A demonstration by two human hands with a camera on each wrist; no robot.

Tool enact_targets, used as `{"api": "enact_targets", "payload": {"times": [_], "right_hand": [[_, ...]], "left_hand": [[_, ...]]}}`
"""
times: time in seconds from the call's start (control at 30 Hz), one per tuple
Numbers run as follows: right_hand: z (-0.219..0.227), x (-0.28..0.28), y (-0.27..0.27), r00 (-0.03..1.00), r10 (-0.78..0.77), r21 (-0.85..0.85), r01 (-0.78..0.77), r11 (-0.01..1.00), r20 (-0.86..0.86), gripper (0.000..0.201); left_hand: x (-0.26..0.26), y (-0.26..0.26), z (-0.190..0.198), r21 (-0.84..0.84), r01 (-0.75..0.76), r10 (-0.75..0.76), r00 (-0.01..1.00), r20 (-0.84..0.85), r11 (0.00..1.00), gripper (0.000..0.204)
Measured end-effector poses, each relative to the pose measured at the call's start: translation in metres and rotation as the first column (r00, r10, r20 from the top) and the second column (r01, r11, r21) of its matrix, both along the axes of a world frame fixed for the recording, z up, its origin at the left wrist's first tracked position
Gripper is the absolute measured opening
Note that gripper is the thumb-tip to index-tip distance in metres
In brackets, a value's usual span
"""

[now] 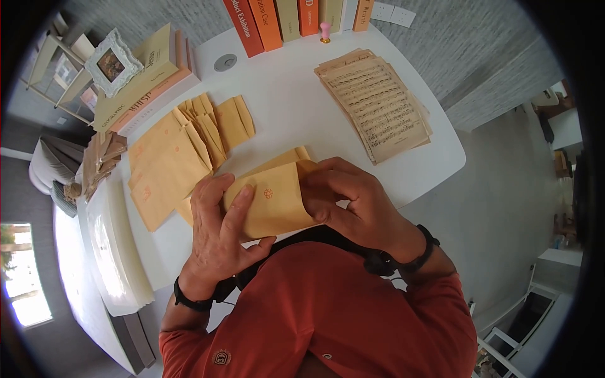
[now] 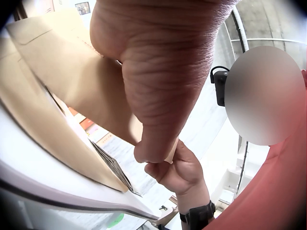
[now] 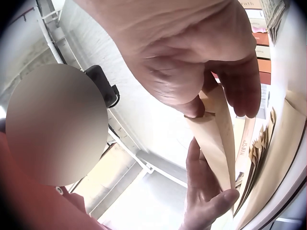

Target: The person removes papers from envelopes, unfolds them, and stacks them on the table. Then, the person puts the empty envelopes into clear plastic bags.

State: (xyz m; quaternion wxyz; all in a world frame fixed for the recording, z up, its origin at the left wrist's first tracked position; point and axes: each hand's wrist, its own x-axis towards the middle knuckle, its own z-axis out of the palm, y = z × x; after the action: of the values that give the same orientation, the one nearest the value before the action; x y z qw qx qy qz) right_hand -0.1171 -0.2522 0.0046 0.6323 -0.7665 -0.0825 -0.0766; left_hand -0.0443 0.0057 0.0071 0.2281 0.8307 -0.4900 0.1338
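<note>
A kraft paper envelope with a small orange-red printed mark is held up over the near edge of the table. My left hand grips its left end, fingers across the front and thumb along the lower edge. At the other end my right hand pinches the mouth of the envelope, which bulges apart. In the right wrist view the right thumb reaches into the opening of the envelope, while the other fingers stand on its far side. Another kraft envelope shows behind the held one.
Left of the hands lie stacked kraft envelopes. Old sheet music is piled at the right. Upright books, a pink-handled stamp and a round grommet are at the back. A white frame stands on stacked books.
</note>
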Motion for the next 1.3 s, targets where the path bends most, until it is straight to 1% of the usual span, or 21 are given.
{"api": "enact_targets", "payload": {"times": [0.07, 0.17, 0.27, 0.33, 0.4, 0.47, 0.53, 0.6, 0.63, 0.7, 0.73, 0.77, 0.83, 0.87, 0.97, 1.07, 1.17, 1.27, 1.3], "right_hand": [[-0.001, 0.003, -0.002, 0.995, 0.021, -0.005, -0.022, 1.000, -0.099, 0.029], [-0.003, 0.012, -0.002, 0.985, 0.021, -0.024, -0.026, 0.999, -0.172, 0.030], [-0.012, 0.018, 0.005, 0.983, 0.007, 0.001, -0.007, 1.000, -0.183, 0.024], [-0.022, 0.019, 0.003, 0.991, 0.056, 0.068, -0.048, 0.997, -0.123, 0.019], [-0.024, 0.020, -0.008, 0.989, 0.069, 0.193, -0.043, 0.980, -0.131, 0.014], [-0.020, 0.022, -0.023, 0.976, 0.054, 0.367, 0.027, 0.930, -0.209, 0.010], [-0.024, 0.027, -0.035, 0.975, 0.026, 0.528, 0.097, 0.844, -0.219, 0.007], [-0.020, 0.034, -0.035, 0.967, -0.016, 0.620, 0.176, 0.765, -0.255, 0.004], [-0.011, 0.039, -0.028, 0.958, -0.041, 0.637, 0.220, 0.739, -0.282, 0.004], [-0.009, 0.041, -0.028, 0.946, -0.046, 0.657, 0.257, 0.709, -0.321, 0.006], [-0.018, 0.042, -0.030, 0.943, -0.022, 0.666, 0.250, 0.703, -0.331, 0.006], [-0.025, 0.043, -0.031, 0.939, 0.005, 0.677, 0.243, 0.695, -0.343, 0.007], [-0.033, 0.043, -0.030, 0.931, 0.089, 0.702, 0.203, 0.682, -0.355, 0.008], [-0.035, 0.042, -0.028, 0.921, 0.120, 0.708, 0.197, 0.678, -0.371, 0.007], [-0.036, 0.042, -0.022, 0.886, 0.178, 0.706, 0.204, 0.678, -0.428, 0.004], [-0.030, 0.042, -0.018, 0.894, 0.245, 0.752, 0.141, 0.644, -0.377, 0.013], [-0.020, 0.037, -0.021, 0.851, 0.413, 0.798, 0.012, 0.602, -0.325, 0.030], [-0.033, 0.033, -0.021, 0.911, 0.351, 0.751, -0.074, 0.656, -0.217, 0.038], [-0.034, 0.032, -0.021, 0.918, 0.333, 0.765, -0.052, 0.642, -0.216, 0.037]], "left_hand": [[0.002, -0.002, 0.006, 0.037, 0.006, -0.008, 0.999, 0.037, 0.999, 0.105], [0.005, -0.004, 0.010, 0.057, 0.037, -0.041, 0.997, 0.067, 0.998, 0.098], [0.004, -0.004, 0.017, 0.104, 0.056, -0.057, 0.998, 0.008, 0.993, 0.094], [0.007, 0.002, 0.025, 0.160, 0.029, -0.027, 1.000, -0.015, 0.987, 0.093], [0.016, 0.016, 0.032, 0.202, -0.010, 0.020, 0.999, -0.043, 0.979, 0.095], [0.031, 0.039, 0.041, 0.243, -0.073, 0.078, 0.997, -0.013, 0.967, 0.099], [0.047, 0.060, 0.048, 0.274, -0.132, 0.131, 0.991, 0.021, 0.953, 0.100], [0.068, 0.074, 0.050, 0.272, -0.199, 0.191, 0.980, 0.057, 0.941, 0.102], [0.077, 0.077, 0.053, 0.306, -0.259, 0.261, 0.965, 0.035, 0.916, 0.101], [0.081, 0.077, 0.047, 0.293, -0.318, 0.306, 0.948, 0.085, 0.902, 0.100], [0.083, 0.074, 0.047, 0.288, -0.348, 0.330, 0.937, 0.112, 0.892, 0.100], [0.077, 0.067, 0.046, 0.215, -0.285, 0.273, 0.958, 0.085, 0.934, 0.093], [0.063, 0.052, 0.042, 0.166, -0.109, 0.096, 0.992, 0.087, 0.980, 0.078], [0.057, 0.045, 0.039, 0.140, -0.021, 0.009, 0.996, 0.088, 0.990, 0.070], [0.045, 0.023, 0.033, 0.066, 0.155, -0.164, 0.970, 0.181, 0.986, 0.039], [0.046, 0.022, 0.029, 0.029, 0.203, -0.205, 0.966, 0.155, 0.979, 0.025], [0.043, 0.022, 0.027, -0.041, 0.177, -0.169, 0.974, 0.154, 0.983, 0.029], [0.044, 0.026, 0.023, -0.048, 0.208, -0.202, 0.974, 0.100, 0.977, 0.028], [0.044, 0.028, 0.024, -0.068, 0.212, -0.211, 0.977, 0.024, 0.975, 0.028]]}}
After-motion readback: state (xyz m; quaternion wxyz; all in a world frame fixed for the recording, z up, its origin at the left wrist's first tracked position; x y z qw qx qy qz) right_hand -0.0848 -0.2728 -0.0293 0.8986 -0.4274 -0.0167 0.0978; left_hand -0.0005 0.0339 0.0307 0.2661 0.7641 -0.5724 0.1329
